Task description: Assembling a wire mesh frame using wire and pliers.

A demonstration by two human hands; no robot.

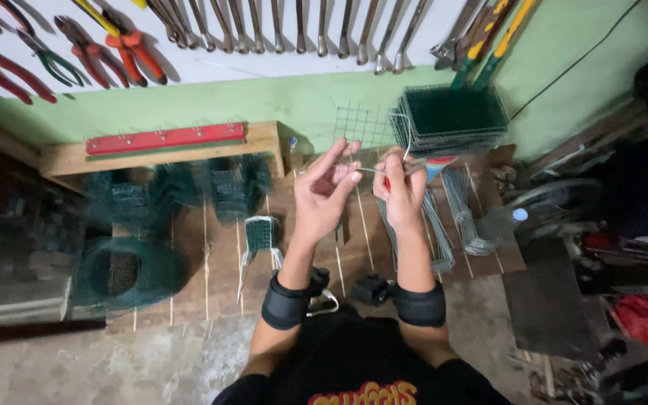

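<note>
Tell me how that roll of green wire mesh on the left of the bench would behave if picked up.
The green mesh roll is mostly open grid, so probably light for its bulk. Its coil looks loose and sagging, so it would likely flex and spring rather than stay rigid. Lying flat on the wooden bench, it seems unlikely to roll.

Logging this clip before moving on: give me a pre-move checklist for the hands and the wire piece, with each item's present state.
1. Left hand in view, fingers spread beside the wire: ok.
2. Right hand closed on a red-handled tool: ok.
3. Tool tip actually gripping the wire: cannot tell, too small.
4. Both hands raised above the wooden bench, not resting on it: ok.
5. Mesh panel stack within the frame behind the hands: ok.
6. Wire's shape or bend: cannot tell.
</note>
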